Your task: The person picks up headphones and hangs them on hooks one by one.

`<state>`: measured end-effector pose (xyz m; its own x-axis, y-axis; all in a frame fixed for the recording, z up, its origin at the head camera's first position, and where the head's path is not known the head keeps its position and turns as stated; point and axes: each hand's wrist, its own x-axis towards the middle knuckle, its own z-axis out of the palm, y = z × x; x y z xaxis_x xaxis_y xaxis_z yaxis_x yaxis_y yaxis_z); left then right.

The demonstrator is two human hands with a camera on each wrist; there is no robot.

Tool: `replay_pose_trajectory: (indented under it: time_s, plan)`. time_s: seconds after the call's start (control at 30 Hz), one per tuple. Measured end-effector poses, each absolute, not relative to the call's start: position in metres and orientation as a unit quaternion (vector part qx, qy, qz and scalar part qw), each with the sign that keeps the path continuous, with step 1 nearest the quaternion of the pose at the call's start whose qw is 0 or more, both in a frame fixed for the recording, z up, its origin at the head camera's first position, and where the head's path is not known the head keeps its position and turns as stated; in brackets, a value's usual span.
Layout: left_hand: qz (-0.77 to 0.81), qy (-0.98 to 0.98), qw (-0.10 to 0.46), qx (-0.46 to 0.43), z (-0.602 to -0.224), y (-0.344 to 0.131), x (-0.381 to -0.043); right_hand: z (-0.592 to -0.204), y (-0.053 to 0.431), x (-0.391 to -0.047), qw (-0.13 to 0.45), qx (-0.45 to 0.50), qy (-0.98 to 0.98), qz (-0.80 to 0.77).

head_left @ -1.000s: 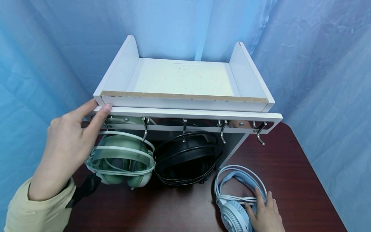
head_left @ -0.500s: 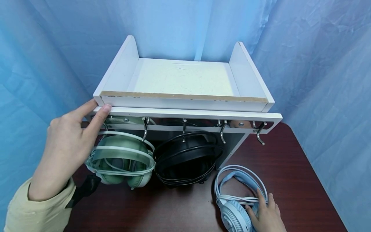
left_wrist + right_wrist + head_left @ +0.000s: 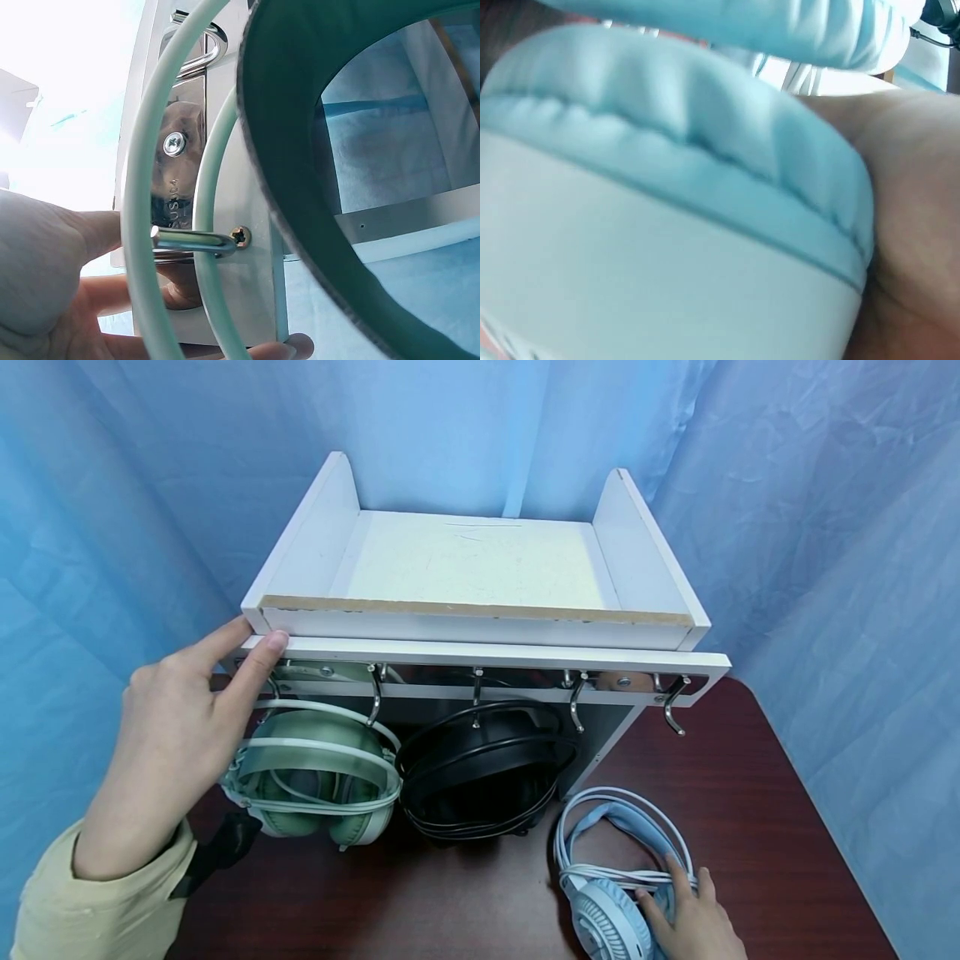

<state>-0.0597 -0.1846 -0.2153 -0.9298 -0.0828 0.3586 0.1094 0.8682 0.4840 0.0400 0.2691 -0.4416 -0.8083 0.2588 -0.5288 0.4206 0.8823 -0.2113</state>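
Note:
My left hand (image 3: 176,710) holds the left end of a white wooden hook rack (image 3: 480,652), thumb on the top edge. Its fingers reach round the board in the left wrist view. Just under that hand hang green headphones (image 3: 322,756), their pale double band (image 3: 139,180) over a metal hook. Black headphones (image 3: 487,768) hang beside them, under the middle hooks. Light blue headphones (image 3: 607,914) lie on the table at lower right. My right hand (image 3: 693,914) grips their right ear cup, partly hidden; the right wrist view shows a padded cup (image 3: 675,187) against the hand.
Above the hook board is a white shelf tray (image 3: 480,560) with raised sides. A bare metal hook (image 3: 675,706) juts out at the right end. The dark red tabletop (image 3: 780,827) spreads below, and blue curtains (image 3: 825,527) hang behind and at both sides.
My right hand has shifted slightly right and down over the light blue headphones, which lie where they were. The left hand and the hanging headphones have not moved.

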Motion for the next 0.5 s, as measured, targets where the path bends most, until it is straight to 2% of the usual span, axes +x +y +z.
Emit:
replay_pose_trajectory:
  time_s: [0.3,0.5]
  plan:
    - [-0.256,-0.948,0.188,-0.008,-0.2153,-0.1844,-0.0598,-0.4413,0.2692,0.0369,0.234,0.189,0.945,-0.129]
    - [-0.256,-0.948,0.189,-0.008,-0.2151,-0.1844,-0.0597,-0.4415,0.2711,0.0332,0.254,0.197,0.939,-0.124]
